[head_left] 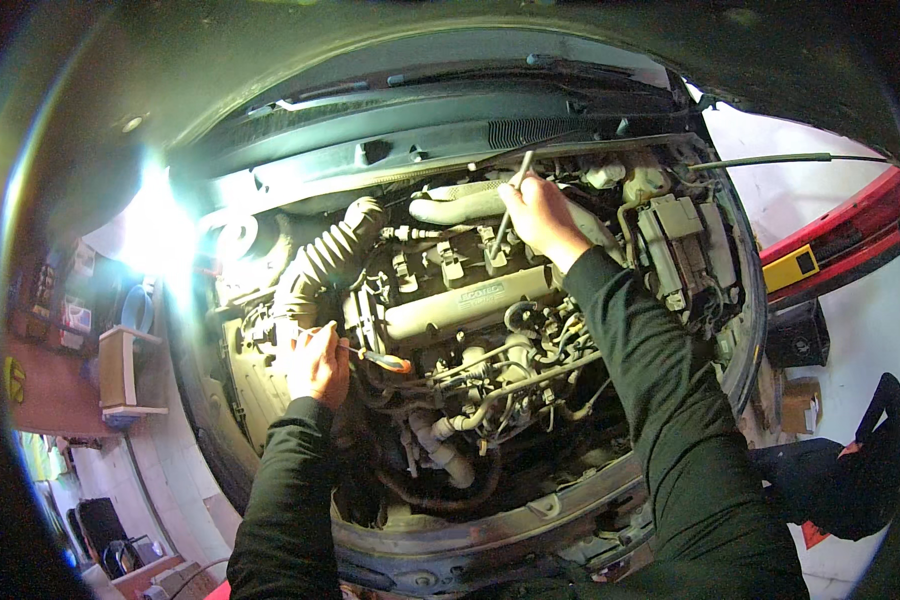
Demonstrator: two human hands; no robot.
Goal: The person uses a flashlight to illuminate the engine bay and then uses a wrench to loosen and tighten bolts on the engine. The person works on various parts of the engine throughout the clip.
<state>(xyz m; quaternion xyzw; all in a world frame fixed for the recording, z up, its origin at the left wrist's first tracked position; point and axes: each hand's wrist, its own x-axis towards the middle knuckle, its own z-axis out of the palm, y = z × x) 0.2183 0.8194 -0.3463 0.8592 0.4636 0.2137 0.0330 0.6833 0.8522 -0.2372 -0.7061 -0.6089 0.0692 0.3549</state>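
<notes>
My right hand (pixel 542 215) is closed round a slim grey metal rod (pixel 525 165) above the back of the engine. Its lower end points down at the row of coil connectors (pixel 452 262) behind the valve cover (pixel 470 308). My left hand (pixel 318 365) is closed beside the lower end of the ribbed air intake hose (pixel 322 258). A screwdriver (pixel 388 362) with an orange and grey handle sticks out to the right from its fingers, shaft toward the hand. The fingertips of this hand are partly hidden.
A bright lamp (pixel 155 230) glares at the left fender. The raised hood (pixel 420 25) hangs overhead. At the right are the fuse box (pixel 673 232) and a hood prop rod (pixel 770 160). A person in dark clothes (pixel 840 475) is at the lower right, near a cardboard box (pixel 800 405).
</notes>
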